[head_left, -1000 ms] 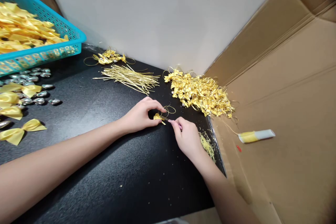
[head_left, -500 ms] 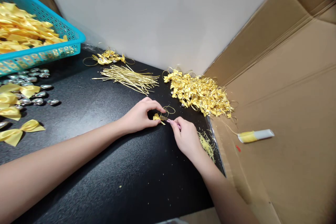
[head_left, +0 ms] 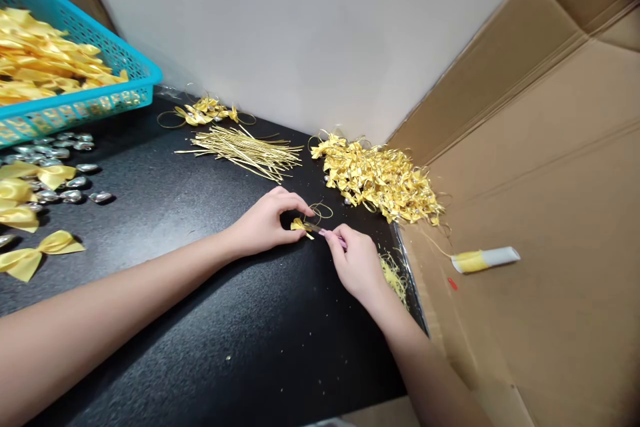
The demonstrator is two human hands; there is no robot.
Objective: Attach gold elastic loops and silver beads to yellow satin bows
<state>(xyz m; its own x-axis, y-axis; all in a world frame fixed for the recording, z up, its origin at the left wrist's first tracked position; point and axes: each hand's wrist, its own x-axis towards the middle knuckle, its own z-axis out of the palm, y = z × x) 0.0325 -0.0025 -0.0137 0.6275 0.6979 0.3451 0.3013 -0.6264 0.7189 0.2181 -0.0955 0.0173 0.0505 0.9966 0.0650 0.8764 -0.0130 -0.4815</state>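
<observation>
Small yellow ribbon bow [head_left: 297, 224] is pinched between thumb and forefinger of the nearer left hand [head_left: 267, 221], left of and slightly beyond the right hand [head_left: 356, 260], by which a pink-handled metal tool [head_left: 321, 232] is gripped, long axis slanted leftward to the bow.

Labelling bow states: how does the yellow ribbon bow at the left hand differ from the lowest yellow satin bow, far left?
The yellow ribbon bow is at the left hand; the yellow satin bow lies untouched on the black table. The first is partly hidden; the second shows both wings. A pink-handled tool points at the first, not the second. Both are yellow.
</observation>
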